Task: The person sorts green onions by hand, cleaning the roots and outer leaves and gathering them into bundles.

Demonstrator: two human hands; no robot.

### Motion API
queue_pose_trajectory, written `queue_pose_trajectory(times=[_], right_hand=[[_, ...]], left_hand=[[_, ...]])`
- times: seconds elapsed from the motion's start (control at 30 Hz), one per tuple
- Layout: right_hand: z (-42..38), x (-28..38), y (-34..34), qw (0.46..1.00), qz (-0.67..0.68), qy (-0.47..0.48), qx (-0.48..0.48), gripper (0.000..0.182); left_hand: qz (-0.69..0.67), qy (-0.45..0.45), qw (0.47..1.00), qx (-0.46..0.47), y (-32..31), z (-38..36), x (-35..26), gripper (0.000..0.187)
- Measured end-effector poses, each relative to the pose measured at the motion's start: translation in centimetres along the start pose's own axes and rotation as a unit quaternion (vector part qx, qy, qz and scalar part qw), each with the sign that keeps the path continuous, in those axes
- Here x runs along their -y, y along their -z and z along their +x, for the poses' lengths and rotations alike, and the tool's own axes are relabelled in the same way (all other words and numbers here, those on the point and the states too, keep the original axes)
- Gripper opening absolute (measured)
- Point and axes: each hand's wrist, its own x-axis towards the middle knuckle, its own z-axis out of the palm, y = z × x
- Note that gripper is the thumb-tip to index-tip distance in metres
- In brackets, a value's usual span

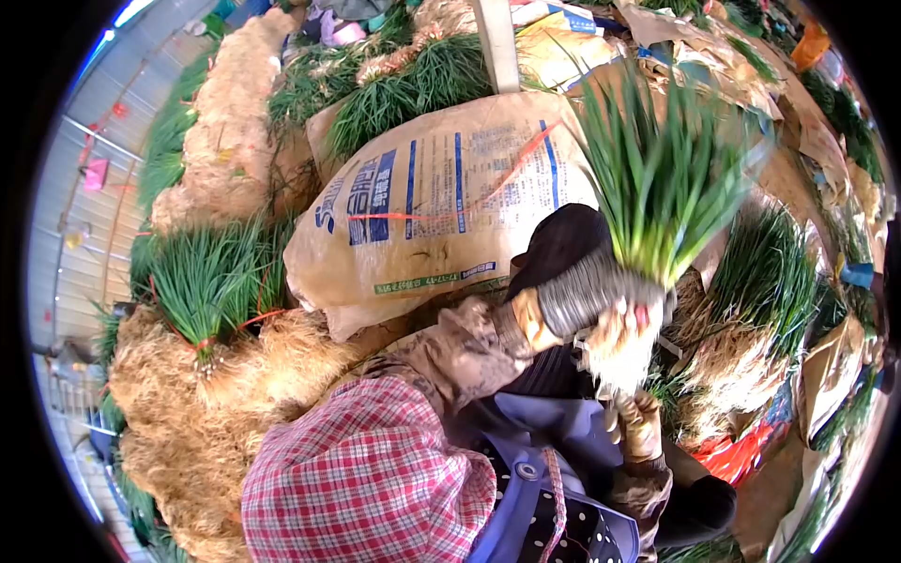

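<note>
My left hand (584,296), in a glove with a dark grey ribbed covering, reaches across from the left and is closed around a bunch of green onions (664,202). The leaves fan upward and are slightly blurred. Pale roots (621,352) hang below the hand. Just under these roots is my right hand (638,427), in a dirty tan glove with its fingers curled in. Whatever those fingers may hold is too small to make out.
A large printed sack (441,197) lies ahead of me. Tied green onions (206,281) rest on a heap of roots (178,403) at left. More bunches (765,281) lie at right, near red plastic (737,457). A pale post (496,47) stands behind the sack.
</note>
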Motion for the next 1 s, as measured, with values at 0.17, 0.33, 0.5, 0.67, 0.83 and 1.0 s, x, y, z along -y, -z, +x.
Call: queue_pose_trajectory(times=[0.17,0.33,0.5,0.67,0.83,1.0], right_hand=[[0.6,-1.0,1.8,0.989,-0.034,0.031,-0.138,0.032],[0.9,-2.0,2.5,0.983,-0.009,-0.002,-0.183,0.028],[1.8,-1.6,1.6,0.986,-0.036,-0.037,-0.157,0.03],[2.9,-1.5,1.1,0.985,-0.064,-0.063,-0.146,0.031],[4.2,-2.3,0.4,0.983,-0.076,-0.099,-0.135,0.031],[5.7,-2.0,-1.3,0.976,-0.12,-0.12,-0.138,0.03]], left_hand=[[0.014,-0.057,0.997,0.055,8.8,-0.3,-6.7,0.022],[0.199,-0.115,0.961,-0.156,19.6,-4.7,-7.3,0.019],[0.198,-0.1,0.914,-0.34,25.3,-9.4,-3.6,0.016],[0.2,-0.096,0.891,-0.396,30.7,-10.0,-2.6,0.015],[0.193,-0.081,0.892,-0.401,34.8,-8.7,-6.4,0.017],[0.161,-0.01,0.907,-0.389,39.1,-7.6,-7.7,0.018]])
